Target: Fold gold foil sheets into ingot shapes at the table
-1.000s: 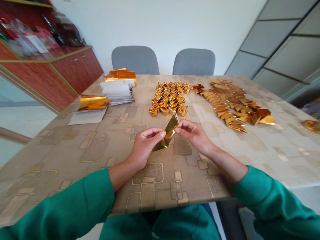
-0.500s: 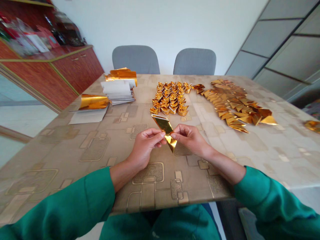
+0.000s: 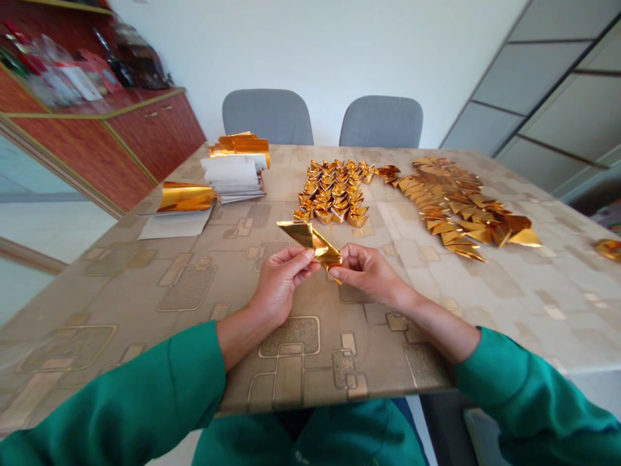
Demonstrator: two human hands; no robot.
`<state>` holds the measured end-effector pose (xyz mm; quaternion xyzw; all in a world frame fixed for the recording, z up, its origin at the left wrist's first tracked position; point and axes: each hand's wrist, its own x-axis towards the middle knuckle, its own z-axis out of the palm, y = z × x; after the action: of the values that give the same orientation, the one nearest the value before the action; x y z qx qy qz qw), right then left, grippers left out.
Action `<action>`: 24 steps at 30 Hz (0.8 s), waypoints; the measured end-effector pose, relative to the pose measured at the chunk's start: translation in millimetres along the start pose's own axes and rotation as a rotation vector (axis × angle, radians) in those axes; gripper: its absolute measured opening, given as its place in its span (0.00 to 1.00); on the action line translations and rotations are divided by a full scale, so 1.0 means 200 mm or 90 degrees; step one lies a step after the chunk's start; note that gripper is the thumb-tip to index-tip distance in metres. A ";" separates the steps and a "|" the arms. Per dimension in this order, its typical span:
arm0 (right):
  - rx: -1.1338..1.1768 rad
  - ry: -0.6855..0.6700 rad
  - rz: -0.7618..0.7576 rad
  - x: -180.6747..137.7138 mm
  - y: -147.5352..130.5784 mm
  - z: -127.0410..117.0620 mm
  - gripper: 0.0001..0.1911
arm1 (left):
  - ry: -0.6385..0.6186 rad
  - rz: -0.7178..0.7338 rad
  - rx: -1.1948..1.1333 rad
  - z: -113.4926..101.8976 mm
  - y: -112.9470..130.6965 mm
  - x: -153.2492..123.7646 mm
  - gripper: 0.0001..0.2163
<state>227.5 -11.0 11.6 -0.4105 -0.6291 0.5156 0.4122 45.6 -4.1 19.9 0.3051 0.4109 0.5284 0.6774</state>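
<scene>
Between my hands, above the table, is a folded piece of gold foil paper (image 3: 324, 249) with pointed ends and a crease near its middle. My left hand (image 3: 283, 278) pinches its lower left edge between thumb and fingers. At its right end, my right hand (image 3: 366, 268) is closed on the paper, thumb in front. Just beyond stand rows of folded gold paper ingots (image 3: 332, 193). Farther right lies a spread of flat, pointed gold paper pieces (image 3: 451, 204).
A stack of gold and white paper sheets (image 3: 235, 178) stands at the back left, with a smaller pile (image 3: 179, 220) before it. A patterned cloth covers the table (image 3: 184, 343). Two grey chairs (image 3: 269, 116) stand behind. One gold piece (image 3: 609, 249) lies at the far right.
The gold paper has turned in my hands, its upper point swinging left and a crease now showing across its middle. My right hand has shifted slightly along it.
</scene>
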 end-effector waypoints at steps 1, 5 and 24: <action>0.000 -0.007 -0.006 0.00 -0.01 -0.01 0.14 | 0.002 -0.002 -0.011 -0.01 0.01 0.01 0.10; -0.107 0.044 -0.084 -0.01 -0.02 -0.06 0.12 | 0.020 -0.047 -0.093 -0.02 0.03 0.03 0.05; -0.398 -0.093 -0.466 -0.02 -0.08 -0.13 0.07 | -0.136 -0.221 -0.071 -0.02 -0.03 -0.03 0.03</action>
<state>251.6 -9.3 29.6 -0.2292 -0.8841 0.1508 0.3783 45.2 -12.2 14.2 0.2460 0.3532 0.3904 0.8139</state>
